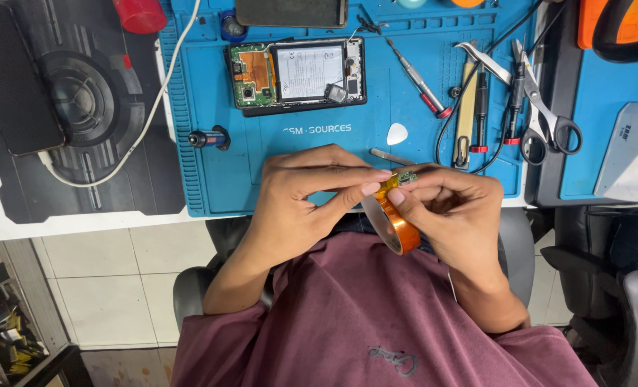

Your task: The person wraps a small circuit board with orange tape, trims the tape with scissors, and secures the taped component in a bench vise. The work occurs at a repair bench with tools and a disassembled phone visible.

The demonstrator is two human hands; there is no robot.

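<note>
My left hand (pixel 306 195) and my right hand (pixel 451 209) meet over the near edge of the blue work mat (pixel 211 179). Between their fingertips is a small green circuit board (pixel 406 175) with amber tape stuck to it. A roll of amber tape (pixel 393 222) hangs below, held against my right hand's fingers. My left thumb and forefinger pinch the tape end at the board. An opened phone (pixel 297 73) with its back off, showing battery and boards, lies on the mat farther away.
On the mat lie a white pick (pixel 397 133), metal tweezers (pixel 391 155), a red-tipped screwdriver (pixel 419 80), scissors (pixel 548 122), pliers and a small blue tool (pixel 208 138). A dark phone (pixel 14 86) and white cable rest at the left. A chair stands at the right.
</note>
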